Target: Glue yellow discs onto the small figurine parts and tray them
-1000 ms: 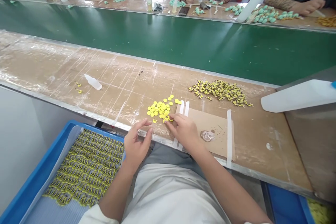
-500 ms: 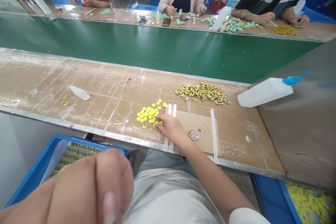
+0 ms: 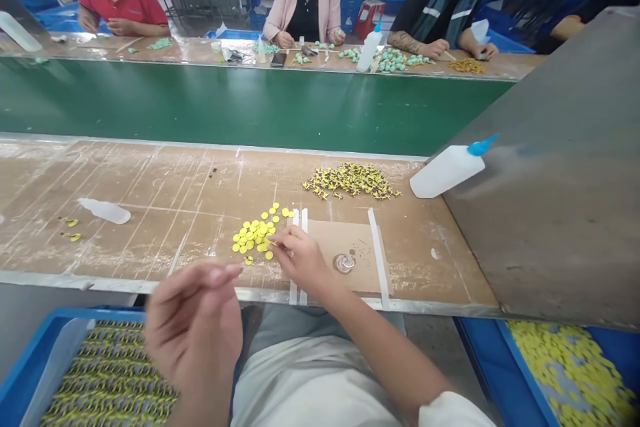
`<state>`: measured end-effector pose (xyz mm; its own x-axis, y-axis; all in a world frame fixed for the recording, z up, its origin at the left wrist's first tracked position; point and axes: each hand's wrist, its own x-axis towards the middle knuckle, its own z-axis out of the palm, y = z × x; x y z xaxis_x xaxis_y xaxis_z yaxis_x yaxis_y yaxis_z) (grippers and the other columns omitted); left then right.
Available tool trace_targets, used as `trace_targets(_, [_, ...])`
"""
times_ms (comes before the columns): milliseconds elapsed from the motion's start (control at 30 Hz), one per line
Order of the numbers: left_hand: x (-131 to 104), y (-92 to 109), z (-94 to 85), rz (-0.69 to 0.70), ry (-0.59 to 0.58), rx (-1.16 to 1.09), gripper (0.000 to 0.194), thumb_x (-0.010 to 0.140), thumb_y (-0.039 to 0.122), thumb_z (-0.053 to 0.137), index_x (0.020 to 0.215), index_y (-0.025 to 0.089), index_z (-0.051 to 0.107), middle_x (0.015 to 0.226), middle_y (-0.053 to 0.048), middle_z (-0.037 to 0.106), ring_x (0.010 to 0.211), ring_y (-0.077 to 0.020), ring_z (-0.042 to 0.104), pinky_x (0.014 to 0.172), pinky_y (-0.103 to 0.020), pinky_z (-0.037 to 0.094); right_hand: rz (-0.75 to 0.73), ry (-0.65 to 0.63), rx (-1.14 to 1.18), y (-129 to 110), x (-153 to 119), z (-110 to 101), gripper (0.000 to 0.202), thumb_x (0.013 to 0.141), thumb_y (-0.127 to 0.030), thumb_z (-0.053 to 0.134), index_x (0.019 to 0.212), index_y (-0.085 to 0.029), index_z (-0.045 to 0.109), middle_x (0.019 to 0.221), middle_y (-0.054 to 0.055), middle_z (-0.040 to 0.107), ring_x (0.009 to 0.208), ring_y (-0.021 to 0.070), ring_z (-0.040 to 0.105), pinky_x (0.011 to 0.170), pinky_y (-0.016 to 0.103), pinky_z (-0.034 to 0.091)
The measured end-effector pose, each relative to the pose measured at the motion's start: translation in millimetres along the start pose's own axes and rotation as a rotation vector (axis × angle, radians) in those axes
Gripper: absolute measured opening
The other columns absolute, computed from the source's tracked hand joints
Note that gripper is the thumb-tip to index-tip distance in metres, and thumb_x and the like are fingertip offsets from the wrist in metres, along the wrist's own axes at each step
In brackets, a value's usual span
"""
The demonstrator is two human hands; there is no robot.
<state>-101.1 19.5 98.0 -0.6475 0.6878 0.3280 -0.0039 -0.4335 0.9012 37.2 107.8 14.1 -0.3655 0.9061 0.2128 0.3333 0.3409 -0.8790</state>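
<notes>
My right hand (image 3: 300,258) is at the right side of a pile of yellow discs (image 3: 255,232), its thumb and forefinger pinched on a yellow disc. Closer to the camera, my left hand (image 3: 197,320) hangs over the table's front edge with its fingertips pressed together; whatever they hold, if anything, is too small to make out. Beyond the discs lies a heap of small yellow and dark pieces (image 3: 350,180). A taped cardboard sheet (image 3: 320,247) bears a round clear blob (image 3: 344,263) just right of my right hand.
A white bottle with a blue tip (image 3: 440,173) leans by the metal panel (image 3: 560,200). A small bottle (image 3: 107,211) lies left. Blue trays (image 3: 45,327) of yellow pieces stand below both sides. Across the green belt (image 3: 215,107), several people work.
My left hand has moved away from the camera toward the table edge, and its fingertips now show. My right hand now has a yellow disc in its pinch. The view has shifted.
</notes>
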Motion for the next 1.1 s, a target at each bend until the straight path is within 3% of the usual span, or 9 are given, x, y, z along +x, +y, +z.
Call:
trace_targets(67, [-9, -31, 7.2, -0.127, -0.089, -0.015, 0.028, 0.077, 0.022, 0.081, 0.103, 0.025, 0.074, 0.091, -0.001, 0.075, 0.082, -0.015, 0.072, 0.082, -0.026, 0.06, 0.124, 0.108, 0.407, -9, -15, -4, 0.015, 0.091, -0.03, 0.071, 0.1, -0.018, 0.074, 0.089, 0.007, 0.066, 0.079, 0.0177, 0.066, 0.072, 0.028, 0.055])
trace_targets(133, [-23, -58, 5.5, -0.293, -0.207, -0.032, 0.032, 0.075, 0.02, 0.083, 0.106, 0.022, 0.075, 0.1, -0.006, 0.077, 0.085, -0.0166, 0.073, 0.079, -0.024, 0.06, 0.331, 0.128, 0.827, -17, -33, -7, 0.027, 0.083, -0.041, 0.081, 0.096, -0.018, 0.074, 0.081, 0.005, 0.069, 0.073, 0.0177, 0.067, 0.067, 0.028, 0.057])
trace_targets(200, [-37, -75, 0.0, -0.433, -0.3, -0.092, 0.036, 0.074, 0.021, 0.084, 0.109, 0.023, 0.076, 0.104, -0.009, 0.077, 0.085, -0.0193, 0.074, 0.075, -0.027, 0.062, 0.497, 0.107, 1.014, -21, -49, -10, 0.034, 0.074, -0.043, 0.088, 0.092, -0.018, 0.075, 0.079, 0.005, 0.072, 0.071, 0.0167, 0.068, 0.064, 0.025, 0.057])
trace_targets(367, [-59, -88, -2.4, -0.554, -0.402, -0.21, 0.035, 0.067, 0.019, 0.088, 0.1, 0.026, 0.079, 0.095, -0.009, 0.079, 0.083, -0.0232, 0.075, 0.068, -0.029, 0.063, 0.657, 0.192, 1.06, -21, -72, -18, 0.037, 0.058, -0.035, 0.099, 0.077, -0.018, 0.073, 0.075, 0.004, 0.073, 0.06, 0.0108, 0.063, 0.054, 0.017, 0.049])
trace_targets(567, [-61, -90, 5.4, -0.625, -0.379, -0.243, 0.039, 0.059, 0.021, 0.092, 0.096, 0.027, 0.08, 0.086, -0.007, 0.079, 0.08, -0.0238, 0.075, 0.068, -0.032, 0.063, 0.677, 0.117, 1.123, -19, -77, -26, 0.036, 0.062, -0.035, 0.098, 0.082, -0.019, 0.072, 0.082, 0.006, 0.074, 0.071, 0.0139, 0.068, 0.067, 0.022, 0.054])
trace_targets(700, [-59, -87, 5.7, -0.626, -0.406, -0.275, 0.04, 0.059, 0.022, 0.093, 0.097, 0.026, 0.08, 0.086, -0.007, 0.078, 0.081, -0.0216, 0.073, 0.074, -0.031, 0.061, 0.689, 0.067, 1.083, -19, -81, -33, 0.04, 0.066, -0.04, 0.095, 0.092, -0.018, 0.075, 0.093, 0.008, 0.075, 0.076, 0.0164, 0.07, 0.073, 0.026, 0.056])
trace_targets(833, [-57, -84, 4.5, -0.614, -0.501, -0.285, 0.035, 0.067, 0.019, 0.088, 0.1, 0.025, 0.078, 0.087, -0.007, 0.077, 0.078, -0.0188, 0.071, 0.071, -0.028, 0.06, 0.673, 0.044, 1.084, -18, -85, -38, 0.039, 0.068, -0.038, 0.094, 0.097, -0.019, 0.075, 0.082, 0.005, 0.074, 0.07, 0.0144, 0.069, 0.07, 0.024, 0.055])
trace_targets(967, [-56, -81, 6.6, -0.55, -0.59, -0.279, 0.024, 0.076, 0.019, 0.082, 0.099, 0.025, 0.079, 0.092, -0.009, 0.075, 0.086, -0.0213, 0.069, 0.072, -0.03, 0.06, 0.687, 0.098, 1.096, -17, -87, -40, 0.043, 0.064, -0.035, 0.097, 0.096, -0.018, 0.074, 0.076, 0.004, 0.072, 0.067, 0.013, 0.065, 0.067, 0.022, 0.052])
trace_targets(1100, [-59, -78, 12.6, -0.516, -0.638, -0.311, 0.024, 0.076, 0.02, 0.081, 0.098, 0.027, 0.08, 0.095, -0.01, 0.074, 0.089, -0.024, 0.068, 0.061, -0.03, 0.06, 0.739, 0.176, 1.128, -19, -88, -37, 0.049, 0.06, -0.034, 0.099, 0.096, -0.018, 0.071, 0.069, 0.003, 0.07, 0.062, 0.0131, 0.063, 0.056, 0.019, 0.045])
